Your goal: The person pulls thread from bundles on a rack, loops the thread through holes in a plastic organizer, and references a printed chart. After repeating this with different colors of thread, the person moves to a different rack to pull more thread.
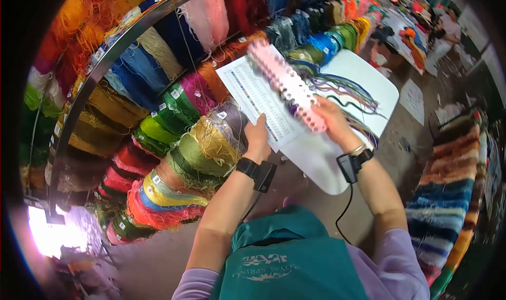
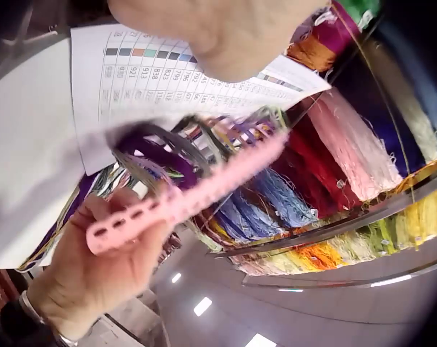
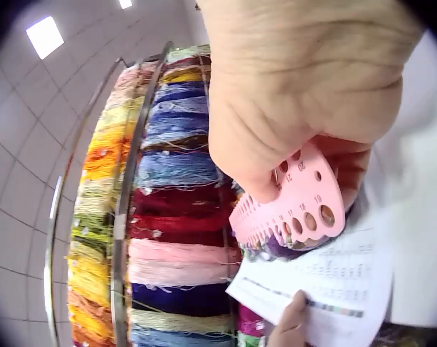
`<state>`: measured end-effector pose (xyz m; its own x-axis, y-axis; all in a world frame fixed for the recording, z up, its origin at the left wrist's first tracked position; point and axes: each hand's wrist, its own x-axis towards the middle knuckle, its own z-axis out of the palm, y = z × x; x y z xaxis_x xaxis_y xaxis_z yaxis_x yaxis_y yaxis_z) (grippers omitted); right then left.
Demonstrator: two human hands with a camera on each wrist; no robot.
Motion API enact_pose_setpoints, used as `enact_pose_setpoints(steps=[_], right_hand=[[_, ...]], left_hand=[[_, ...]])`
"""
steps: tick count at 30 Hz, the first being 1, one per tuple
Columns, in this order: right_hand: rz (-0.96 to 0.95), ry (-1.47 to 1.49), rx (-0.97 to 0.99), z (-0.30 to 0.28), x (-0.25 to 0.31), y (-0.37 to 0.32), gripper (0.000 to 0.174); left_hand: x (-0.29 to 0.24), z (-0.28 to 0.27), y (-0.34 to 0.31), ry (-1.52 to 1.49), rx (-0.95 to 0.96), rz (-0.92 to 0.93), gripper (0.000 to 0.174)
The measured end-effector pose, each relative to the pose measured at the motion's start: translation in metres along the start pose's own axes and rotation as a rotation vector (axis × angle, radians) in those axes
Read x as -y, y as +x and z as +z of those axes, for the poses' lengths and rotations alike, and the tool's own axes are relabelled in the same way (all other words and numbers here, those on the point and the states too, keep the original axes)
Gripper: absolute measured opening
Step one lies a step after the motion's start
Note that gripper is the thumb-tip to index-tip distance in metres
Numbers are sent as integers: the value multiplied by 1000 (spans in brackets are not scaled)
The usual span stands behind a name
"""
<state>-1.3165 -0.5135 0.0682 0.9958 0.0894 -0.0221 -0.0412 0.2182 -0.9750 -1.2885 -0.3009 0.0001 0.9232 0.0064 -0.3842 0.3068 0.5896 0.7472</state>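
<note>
My left hand (image 1: 257, 136) pinches a printed paper chart (image 1: 253, 97) along its near edge, thumb on top. The chart carries rows of numbers and a column of small colour blocks. My right hand (image 1: 333, 122) grips one end of a long pink thread organizer card (image 1: 287, 84), with its thumb on the face. Round holes and printed numbers show on the card (image 3: 305, 206) in the right wrist view. Purple, green and grey threads (image 2: 160, 155) hang behind the card in the left wrist view. The card overlaps the chart's right side in the head view.
Hanks of coloured thread (image 1: 203, 147) hang on a rack with a curved metal rail (image 1: 87, 89) at my left. A white rounded surface (image 1: 377, 81) lies beyond my hands, with long threads (image 1: 348, 86) over it. More hanks (image 1: 443, 194) stand at right. A person (image 1: 448, 31) is far right.
</note>
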Motion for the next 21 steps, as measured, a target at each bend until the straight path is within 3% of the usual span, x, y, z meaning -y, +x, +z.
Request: enact_pose_setpoints(steps=[2, 4, 6, 9, 10, 13, 14, 16, 17, 19, 20, 21], right_hand=[[174, -43, -13, -16, -26, 9, 27], [19, -257, -48, -24, -41, 18, 31], [55, -869, -121, -22, -20, 14, 38], [-383, -1169, -153, -32, -39, 19, 48], [-378, -1202, -109, -37, -41, 19, 51], [-385, -1342, -127, -26, -24, 17, 51], [-509, -1387, -181, -20, -17, 19, 48], [-682, -1358, -183, -10, 0, 33, 33], [-530, -1162, -117, 5, 13, 35, 27], [-225, -777, 26, 47, 38, 48, 17], [-322, -517, 118, 78, 40, 51, 7], [-282, -508, 177, 115, 56, 44, 6]], left_hand=[[0, 0, 0, 31, -5, -37, 35], [-6, -3, -6, 120, 0, -68, 33], [2, -14, -5, 198, 33, 9, 27], [16, -46, 0, 315, 120, 61, 27], [-10, -45, -24, 344, 97, -81, 28], [-49, -64, -72, 371, 34, -110, 39], [-61, -78, -83, 398, 54, -114, 39], [-94, -106, -103, 529, 209, 69, 36], [-112, -121, -117, 597, 288, 153, 35], [-177, -127, -159, 867, 202, 470, 27], [-208, -136, -173, 1050, 116, 678, 25], [-245, -141, -194, 1096, -5, 644, 26]])
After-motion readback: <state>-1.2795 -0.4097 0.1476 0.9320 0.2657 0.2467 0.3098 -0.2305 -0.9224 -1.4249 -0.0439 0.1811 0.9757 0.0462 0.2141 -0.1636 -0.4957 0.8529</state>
